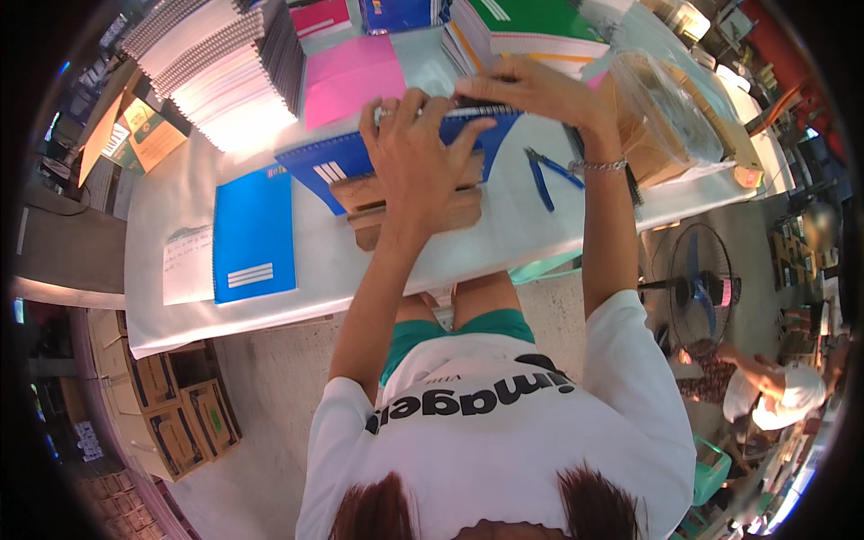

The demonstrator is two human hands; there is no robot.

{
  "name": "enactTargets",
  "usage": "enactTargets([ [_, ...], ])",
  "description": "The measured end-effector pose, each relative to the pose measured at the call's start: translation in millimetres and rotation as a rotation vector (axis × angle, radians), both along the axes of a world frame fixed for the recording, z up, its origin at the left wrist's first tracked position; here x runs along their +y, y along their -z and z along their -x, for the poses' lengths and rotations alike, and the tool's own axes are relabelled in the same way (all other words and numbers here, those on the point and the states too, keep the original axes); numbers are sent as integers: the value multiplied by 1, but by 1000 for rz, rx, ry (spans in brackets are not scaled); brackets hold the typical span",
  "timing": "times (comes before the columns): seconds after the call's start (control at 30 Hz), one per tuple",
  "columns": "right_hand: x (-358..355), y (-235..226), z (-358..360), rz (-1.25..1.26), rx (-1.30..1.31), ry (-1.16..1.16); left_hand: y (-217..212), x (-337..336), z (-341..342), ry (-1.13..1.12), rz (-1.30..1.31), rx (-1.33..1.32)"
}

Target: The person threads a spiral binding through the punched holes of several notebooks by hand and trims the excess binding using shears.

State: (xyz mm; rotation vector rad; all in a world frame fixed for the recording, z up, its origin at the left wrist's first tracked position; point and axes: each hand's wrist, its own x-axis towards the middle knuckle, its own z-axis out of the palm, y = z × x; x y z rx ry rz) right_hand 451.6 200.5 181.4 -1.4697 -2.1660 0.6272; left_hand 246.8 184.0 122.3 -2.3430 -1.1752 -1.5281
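Observation:
A blue-covered notebook [310, 166] stands on its long edge in a grooved wooden block [369, 225], its bound edge uppermost. My left hand [414, 157] reaches over the block and grips the notebook's top, fingers bent over the edge and thumb toward the right. Close beside it, my right hand [535, 94] bends in from the right, its fingers drawn together at the black coil [495, 111] on that edge. What those fingertips hold is hidden. Blue-handled pliers [545, 180] lie to the right of the block, jaws apart.
Left on the white-covered table [337, 283] lies another blue notebook [255, 238], beside a handwritten sheet [187, 265]. Tall stacks of spiral-bound pads [225, 81] rise behind, with a pink sheet [351, 81] and green-covered books [540, 27]. A plastic-lined box [661, 117] stands right; a fan [697, 288] beyond.

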Motion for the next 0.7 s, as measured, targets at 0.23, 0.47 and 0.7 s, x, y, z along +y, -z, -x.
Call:
enactTargets([
  [0.23, -31, -43, -5, 9, 210, -58, 6, 5, 1, 11, -8, -1],
  [0.47, -47, -52, 2, 154, 269, 7, 9, 5, 1, 21, -41, -5],
  [0.7, -57, -58, 4, 46, 159, 91, 10, 12, 6, 23, -109, 47],
])
